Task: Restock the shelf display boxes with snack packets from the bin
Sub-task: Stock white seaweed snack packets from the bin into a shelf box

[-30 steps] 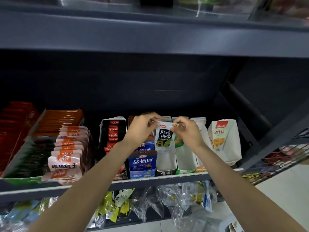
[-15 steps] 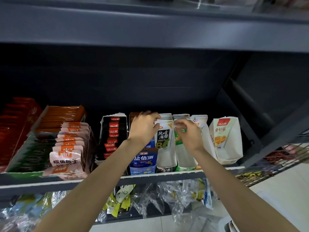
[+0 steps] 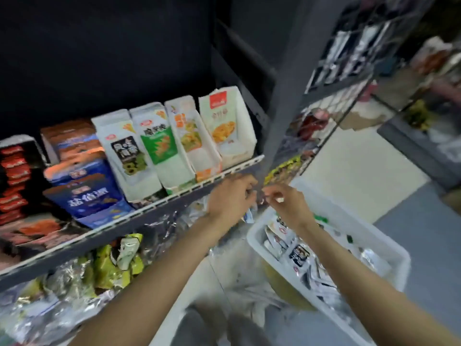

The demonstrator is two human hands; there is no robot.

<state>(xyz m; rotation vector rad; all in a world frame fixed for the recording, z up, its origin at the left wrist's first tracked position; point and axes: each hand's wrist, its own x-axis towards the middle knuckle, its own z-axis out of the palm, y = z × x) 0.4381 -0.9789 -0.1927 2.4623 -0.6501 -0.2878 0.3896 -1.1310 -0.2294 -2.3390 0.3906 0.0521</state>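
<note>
Left hand [image 3: 230,196]: fingers curled, a small blue-and-white packet [image 3: 249,216] poking out beneath them; grip looks clamped on it, though blur hides the detail. Right hand [image 3: 287,202]: fingers curled in, something pale at the fingertips; cannot tell whether its grip holds anything. The two hands sit close together, just below the shelf edge [image 3: 174,196] and above the near-left corner of the bin [image 3: 389,250].

Bin: white plastic, on the floor to the right, holding loose small packets, mostly white with dark or green print.

Shelf above the hands carries a row of display boxes, tilted back. From the right: orange-print box [image 3: 237,126], looks nearly empty; yellow-green box [image 3: 199,151], also low; green box [image 3: 159,143]; black-label box [image 3: 127,156]; blue box [image 3: 87,193]; red packets [image 3: 15,176] at far left. Print blurred, unreadable.

Lower shelf: crumpled clear and yellow-green bags [image 3: 114,260]. Grey upright post [image 3: 287,108] stands just right of the boxes; wire rack [image 3: 336,71] beyond it.
</note>
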